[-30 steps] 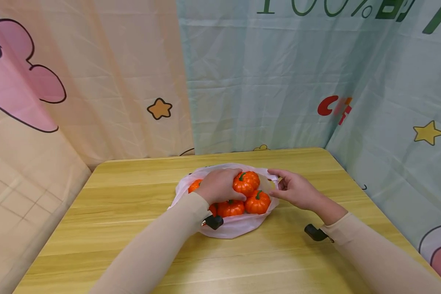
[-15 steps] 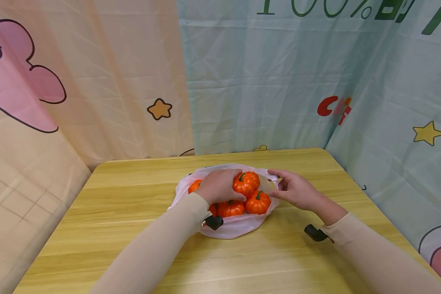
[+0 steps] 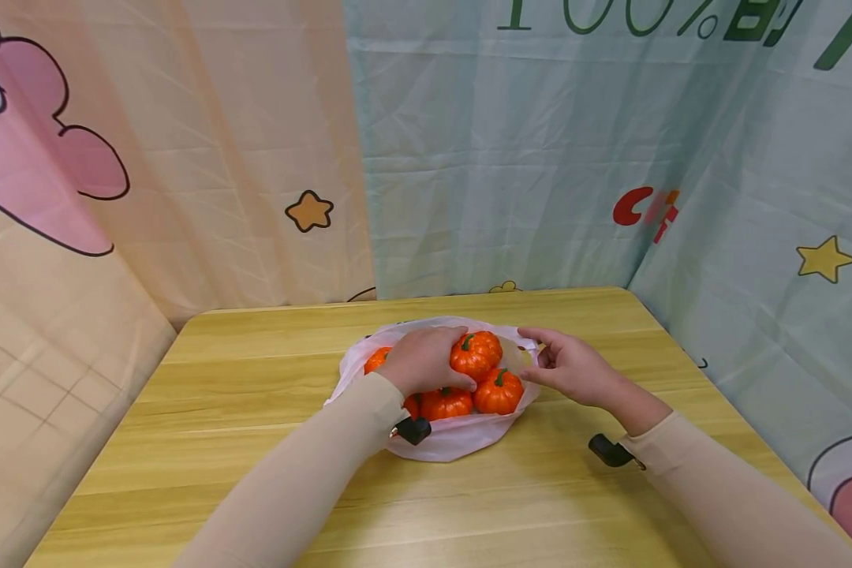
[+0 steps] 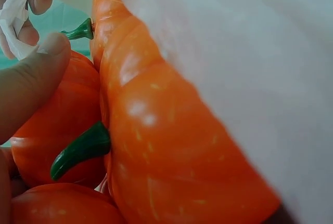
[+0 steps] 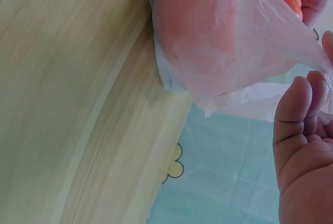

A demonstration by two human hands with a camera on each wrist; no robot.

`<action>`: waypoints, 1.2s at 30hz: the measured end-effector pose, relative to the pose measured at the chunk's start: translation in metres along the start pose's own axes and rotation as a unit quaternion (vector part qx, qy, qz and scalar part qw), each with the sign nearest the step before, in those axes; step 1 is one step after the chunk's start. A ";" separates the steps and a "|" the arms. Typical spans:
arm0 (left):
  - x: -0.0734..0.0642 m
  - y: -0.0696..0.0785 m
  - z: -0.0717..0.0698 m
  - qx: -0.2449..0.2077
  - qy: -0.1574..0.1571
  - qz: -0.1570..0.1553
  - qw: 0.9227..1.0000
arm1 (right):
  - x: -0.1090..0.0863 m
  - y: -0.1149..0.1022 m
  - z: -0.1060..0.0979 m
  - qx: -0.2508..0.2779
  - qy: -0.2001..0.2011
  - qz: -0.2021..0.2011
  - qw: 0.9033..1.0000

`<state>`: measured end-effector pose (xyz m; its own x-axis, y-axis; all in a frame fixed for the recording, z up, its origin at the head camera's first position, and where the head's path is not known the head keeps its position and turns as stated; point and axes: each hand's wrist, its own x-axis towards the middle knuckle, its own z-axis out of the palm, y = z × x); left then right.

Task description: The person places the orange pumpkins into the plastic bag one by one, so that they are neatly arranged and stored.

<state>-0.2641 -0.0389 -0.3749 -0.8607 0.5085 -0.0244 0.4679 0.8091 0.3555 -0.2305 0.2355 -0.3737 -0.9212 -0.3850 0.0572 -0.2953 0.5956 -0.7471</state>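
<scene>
A thin, whitish plastic bag (image 3: pixel 454 442) lies spread at the middle of the table, with several small orange pumpkins inside. My left hand (image 3: pixel 426 361) reaches in from above, its fingers and thumb spread around one pumpkin (image 3: pixel 476 355) with a green stem. Nearer to me sits another pumpkin (image 3: pixel 498 391), just below the left thumb; the left wrist view shows a pumpkin (image 4: pixel 156 146) up close against the bag wall. At the bag's right rim, my right hand (image 3: pixel 575 367) pinches the plastic, pulling it taut in the right wrist view. Pumpkins under the left hand are partly hidden.
The wooden table (image 3: pixel 220 410) has rounded far corners. Patterned cloth (image 3: pixel 497 173) hangs behind it and along both sides. A small black device (image 3: pixel 413 430) is at the left cuff and a similar black device (image 3: pixel 610 450) at the right.
</scene>
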 end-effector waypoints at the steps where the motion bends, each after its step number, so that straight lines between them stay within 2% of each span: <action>1: 0.000 0.000 0.000 0.001 0.000 0.001 1.000 | 0.000 0.000 0.000 0.000 0.000 -0.001 1.000; 10: -0.001 -0.002 -0.002 -0.005 -0.006 0.014 1.000 | -0.001 -0.001 -0.002 -0.001 0.001 -0.005 1.000; 15: -0.003 -0.005 -0.006 -0.043 0.000 0.026 0.999 | -0.002 -0.003 -0.003 -0.005 0.005 -0.004 1.000; 20: -0.007 -0.008 -0.011 -0.100 0.019 0.037 0.994 | -0.004 -0.005 -0.005 0.002 0.005 0.003 1.000; 25: -0.010 -0.012 -0.016 -0.122 0.045 0.054 0.990 | -0.006 -0.007 -0.007 -0.003 0.012 0.007 1.000; 30: -0.019 -0.019 -0.029 -0.131 0.068 0.057 0.987 | -0.007 -0.007 -0.010 -0.004 0.015 0.003 1.000; 36: -0.035 -0.037 -0.051 -0.106 0.089 0.055 0.989 | -0.010 -0.008 -0.015 -0.011 0.027 0.002 1.000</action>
<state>-0.2621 -0.1017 -0.3393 -0.8376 0.5143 0.1842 0.5242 0.6619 0.5358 -0.2223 0.2452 -0.3586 -0.9344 -0.3443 0.0910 -0.2972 0.6131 -0.7320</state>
